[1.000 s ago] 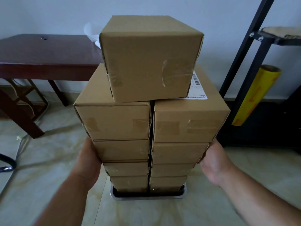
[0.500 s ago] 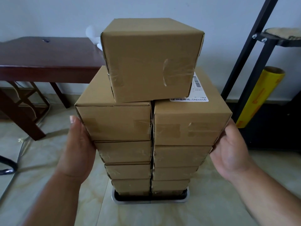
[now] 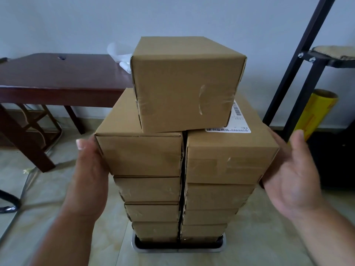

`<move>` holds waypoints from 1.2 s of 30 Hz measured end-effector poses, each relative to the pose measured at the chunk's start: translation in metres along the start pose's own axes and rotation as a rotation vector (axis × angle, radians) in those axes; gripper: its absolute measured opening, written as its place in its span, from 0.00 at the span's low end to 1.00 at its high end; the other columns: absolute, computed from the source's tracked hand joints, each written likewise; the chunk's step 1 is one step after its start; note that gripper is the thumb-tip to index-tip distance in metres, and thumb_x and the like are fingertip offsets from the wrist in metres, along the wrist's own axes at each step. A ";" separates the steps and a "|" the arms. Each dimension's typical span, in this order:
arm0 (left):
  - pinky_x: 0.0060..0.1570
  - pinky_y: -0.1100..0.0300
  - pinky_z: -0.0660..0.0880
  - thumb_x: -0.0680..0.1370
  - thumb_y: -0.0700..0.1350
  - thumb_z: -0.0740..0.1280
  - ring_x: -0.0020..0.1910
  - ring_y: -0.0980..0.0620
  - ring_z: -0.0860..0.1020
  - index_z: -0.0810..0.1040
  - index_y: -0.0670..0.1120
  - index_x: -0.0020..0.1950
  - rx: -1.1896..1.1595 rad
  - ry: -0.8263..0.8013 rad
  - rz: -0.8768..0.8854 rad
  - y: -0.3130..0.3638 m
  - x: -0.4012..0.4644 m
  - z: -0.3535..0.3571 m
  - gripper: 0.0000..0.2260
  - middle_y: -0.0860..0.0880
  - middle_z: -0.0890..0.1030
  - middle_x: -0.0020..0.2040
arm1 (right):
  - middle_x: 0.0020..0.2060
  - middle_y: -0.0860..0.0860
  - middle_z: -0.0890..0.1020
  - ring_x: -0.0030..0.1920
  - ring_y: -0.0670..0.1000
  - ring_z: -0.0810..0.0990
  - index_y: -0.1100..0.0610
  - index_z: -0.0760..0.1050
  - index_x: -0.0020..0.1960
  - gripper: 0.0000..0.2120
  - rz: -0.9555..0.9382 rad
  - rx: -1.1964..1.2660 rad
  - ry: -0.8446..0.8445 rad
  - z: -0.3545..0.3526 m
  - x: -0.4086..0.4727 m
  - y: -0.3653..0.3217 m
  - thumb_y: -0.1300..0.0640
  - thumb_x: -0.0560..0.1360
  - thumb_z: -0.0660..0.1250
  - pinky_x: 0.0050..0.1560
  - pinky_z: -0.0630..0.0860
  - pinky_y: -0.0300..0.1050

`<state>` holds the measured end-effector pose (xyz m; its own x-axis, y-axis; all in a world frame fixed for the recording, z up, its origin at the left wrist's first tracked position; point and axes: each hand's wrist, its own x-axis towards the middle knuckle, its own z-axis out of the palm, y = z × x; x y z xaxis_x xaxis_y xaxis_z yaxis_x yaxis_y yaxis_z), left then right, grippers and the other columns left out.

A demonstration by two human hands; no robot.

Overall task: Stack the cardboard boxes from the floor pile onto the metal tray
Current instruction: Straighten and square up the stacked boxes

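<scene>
Room: pale tiled floor (image 3: 48, 198), grey-white wall, dark wooden bench (image 3: 57, 79) at left, black metal rack (image 3: 299, 83) at right with a yellow film roll (image 3: 315, 116) leaning beside it.
Tray: metal tray (image 3: 178, 250) on the floor, under the stack.
Boxes: cardboard boxes (image 3: 146, 189) in two columns side by side on the tray; top box (image 3: 184, 83) sits across both columns; white label (image 3: 238, 121) partly under it.
Left hand: left hand (image 3: 90, 175) flat against the left column's upper box, fingers straight.
Right hand: right hand (image 3: 292, 175) open, palm facing the right column, near its top box; contact unclear.
</scene>
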<state>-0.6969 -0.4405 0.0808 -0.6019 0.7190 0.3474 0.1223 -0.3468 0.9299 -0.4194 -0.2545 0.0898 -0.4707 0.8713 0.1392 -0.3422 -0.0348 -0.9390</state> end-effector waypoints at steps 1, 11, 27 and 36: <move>0.72 0.41 0.67 0.77 0.73 0.55 0.74 0.45 0.73 0.68 0.47 0.78 0.003 -0.001 0.020 0.005 0.002 0.002 0.39 0.44 0.77 0.73 | 0.70 0.56 0.79 0.72 0.60 0.76 0.52 0.75 0.73 0.35 -0.017 0.013 -0.020 -0.001 0.001 -0.005 0.29 0.78 0.57 0.71 0.71 0.59; 0.72 0.41 0.66 0.77 0.69 0.61 0.72 0.52 0.75 0.76 0.60 0.72 -0.007 0.191 -0.104 0.009 0.015 0.007 0.26 0.53 0.79 0.70 | 0.63 0.45 0.85 0.62 0.47 0.84 0.38 0.71 0.72 0.49 -0.092 -0.147 -0.113 0.021 -0.002 -0.017 0.29 0.54 0.81 0.53 0.81 0.37; 0.65 0.49 0.76 0.77 0.57 0.60 0.62 0.56 0.81 0.75 0.56 0.68 0.289 0.276 0.272 0.096 0.014 0.052 0.20 0.55 0.83 0.63 | 0.75 0.36 0.71 0.74 0.36 0.70 0.43 0.61 0.81 0.35 -0.461 -0.804 -0.077 0.055 -0.011 -0.085 0.36 0.77 0.64 0.74 0.69 0.53; 0.61 0.59 0.75 0.80 0.45 0.61 0.62 0.65 0.79 0.76 0.56 0.71 0.431 0.102 0.266 0.100 0.007 0.069 0.20 0.64 0.83 0.61 | 0.73 0.35 0.73 0.69 0.28 0.70 0.39 0.59 0.81 0.35 -0.361 -0.799 -0.090 0.077 -0.012 -0.088 0.42 0.76 0.66 0.62 0.70 0.34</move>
<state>-0.6344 -0.4284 0.1844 -0.5769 0.5702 0.5849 0.5826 -0.2147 0.7839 -0.4464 -0.2995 0.1949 -0.5178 0.7198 0.4624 0.1729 0.6174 -0.7674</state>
